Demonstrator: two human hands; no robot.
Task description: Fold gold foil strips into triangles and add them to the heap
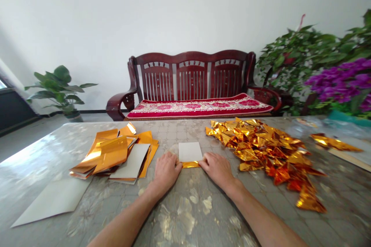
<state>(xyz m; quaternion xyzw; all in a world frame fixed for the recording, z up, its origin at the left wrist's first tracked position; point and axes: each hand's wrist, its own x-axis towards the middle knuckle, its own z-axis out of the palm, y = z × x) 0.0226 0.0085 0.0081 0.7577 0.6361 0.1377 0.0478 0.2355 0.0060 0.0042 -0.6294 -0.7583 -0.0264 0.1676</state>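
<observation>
Left hand and right hand lie open, fingertips pressing either side of a glossy white-backed gold foil sheet on the tabletop.

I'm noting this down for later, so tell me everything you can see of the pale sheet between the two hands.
The sheet is a small, pale grey-white rectangle with a matte look, like paper or card. A strip of shiny gold foil shows along its near edge; whether it is folded over or lies beneath cannot be told. The sheet lies flat on the mottled table top, its long sides running across. The left hand and right hand touch it at either side of that near edge.
</observation>
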